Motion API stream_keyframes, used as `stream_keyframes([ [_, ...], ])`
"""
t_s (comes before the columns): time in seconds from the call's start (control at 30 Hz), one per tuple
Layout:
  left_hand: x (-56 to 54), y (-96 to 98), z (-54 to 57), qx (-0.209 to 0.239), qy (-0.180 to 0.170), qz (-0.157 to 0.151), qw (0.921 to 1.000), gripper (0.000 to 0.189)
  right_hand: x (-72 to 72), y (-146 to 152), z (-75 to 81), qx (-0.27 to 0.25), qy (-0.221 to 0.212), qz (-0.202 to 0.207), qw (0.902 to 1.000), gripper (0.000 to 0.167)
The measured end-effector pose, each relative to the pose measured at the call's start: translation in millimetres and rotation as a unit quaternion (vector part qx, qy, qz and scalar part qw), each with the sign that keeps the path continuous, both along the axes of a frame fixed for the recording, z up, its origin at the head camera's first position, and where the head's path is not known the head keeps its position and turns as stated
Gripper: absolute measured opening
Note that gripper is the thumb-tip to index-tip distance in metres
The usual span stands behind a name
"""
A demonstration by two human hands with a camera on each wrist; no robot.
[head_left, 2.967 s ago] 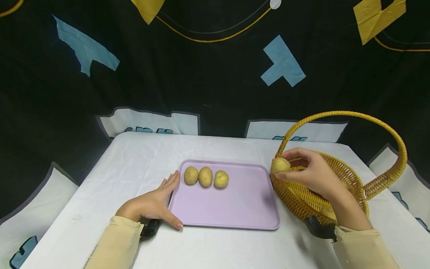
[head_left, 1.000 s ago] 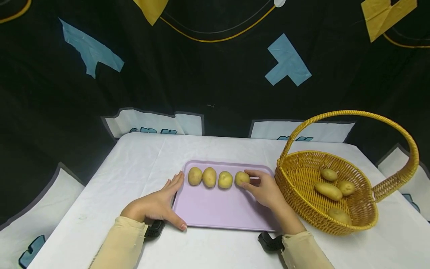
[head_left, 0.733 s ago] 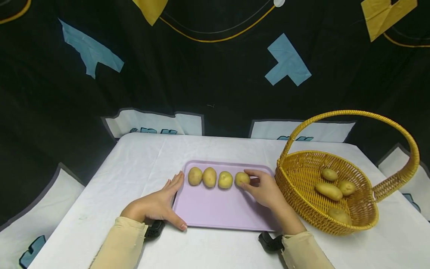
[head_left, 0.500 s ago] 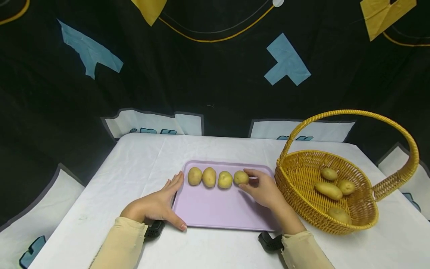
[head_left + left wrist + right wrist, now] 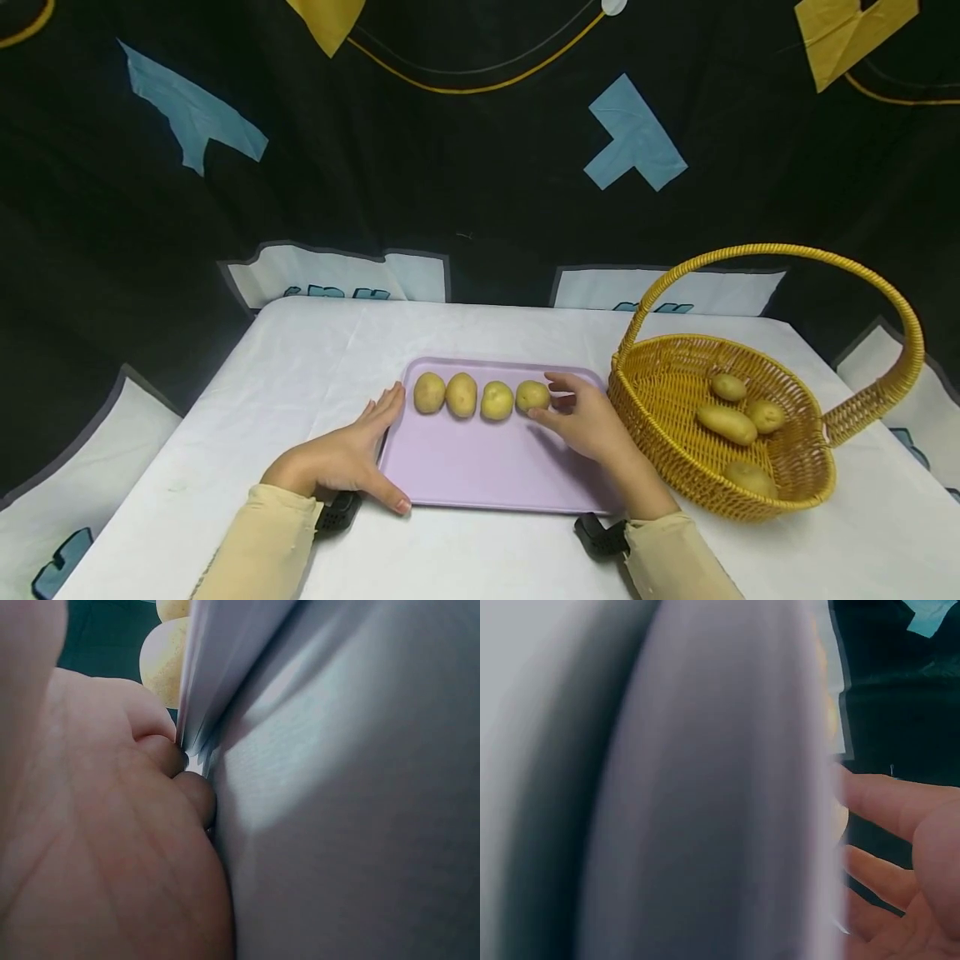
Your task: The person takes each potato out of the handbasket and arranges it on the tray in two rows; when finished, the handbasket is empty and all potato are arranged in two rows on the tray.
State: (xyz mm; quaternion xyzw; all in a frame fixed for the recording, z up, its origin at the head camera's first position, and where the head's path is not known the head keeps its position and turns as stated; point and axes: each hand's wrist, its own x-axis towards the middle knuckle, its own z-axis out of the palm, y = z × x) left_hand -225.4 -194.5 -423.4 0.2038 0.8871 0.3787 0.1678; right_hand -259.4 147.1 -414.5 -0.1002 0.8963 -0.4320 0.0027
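Note:
Several potatoes stand in a row along the far half of a lilac tray (image 5: 495, 475) in the head view. My right hand (image 5: 588, 421) is at the rightmost potato (image 5: 532, 397). Its thumb tip is at the near side and the index finger has lifted slightly off the far side; whether the thumb still touches is hard to tell. My left hand (image 5: 341, 454) rests at the tray's left edge, fingers spread, thumb at the near corner. In the left wrist view its fingers touch the tray's side (image 5: 217, 667). The tray's rim (image 5: 727, 787) blocks most of the right wrist view.
To the right of the tray stands a yellow wicker basket (image 5: 660, 450) with a tall arched handle (image 5: 780, 250). Several potatoes lie in it, among them a long one (image 5: 726, 423). A white cloth (image 5: 480, 558) covers the table; a dark curtain (image 5: 480, 183) hangs behind.
My right hand has carried a potato from the basket to the right end of the row and set it on the tray. Its fingers have since loosened. My left hand stays put.

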Motion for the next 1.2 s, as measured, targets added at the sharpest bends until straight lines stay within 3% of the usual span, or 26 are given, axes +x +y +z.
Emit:
stream_keyframes([
  [0.67, 2.6, -3.7, -1.5, 0.004, 0.0, 0.003, 1.0, 0.153, 4.9, 5.0, 20.2, 0.008, -0.01, 0.002, 0.9999, 0.066],
  [1.2, 0.5, -1.3, -0.1, -0.003, -0.004, 0.004, 1.0, 0.154, 12.6, 13.1, 37.0, 0.013, 0.002, 0.039, 0.9991, 0.073],
])
